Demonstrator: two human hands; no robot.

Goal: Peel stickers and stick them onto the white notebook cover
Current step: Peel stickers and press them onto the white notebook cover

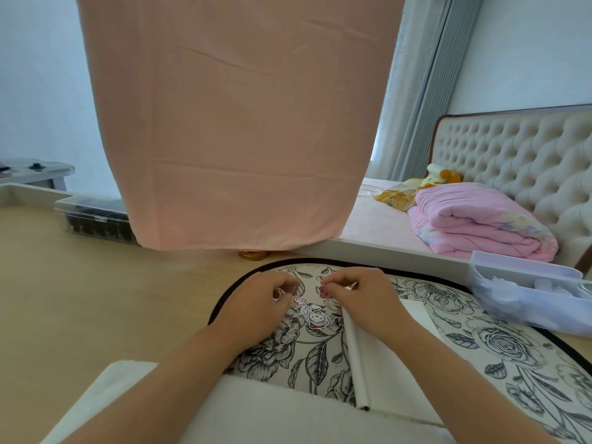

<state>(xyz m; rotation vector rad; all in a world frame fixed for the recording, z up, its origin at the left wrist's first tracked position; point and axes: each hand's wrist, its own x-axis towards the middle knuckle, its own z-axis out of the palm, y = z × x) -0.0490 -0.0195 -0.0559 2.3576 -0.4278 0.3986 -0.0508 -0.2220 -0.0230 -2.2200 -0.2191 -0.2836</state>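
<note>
The pale wooden counter [96, 283] carries an oval black-and-white floral mat [480, 331]. The closed white notebook [384, 363] lies on the mat's middle, under my right forearm. Over the mat's far end, my left hand [256, 306] grip pinches a small pale scrap [280, 293], and my right hand [365, 299] grip pinches a small pink sticker [324, 292]. Two cartoon stickers [315, 317] lie on the mat between them.
</note>
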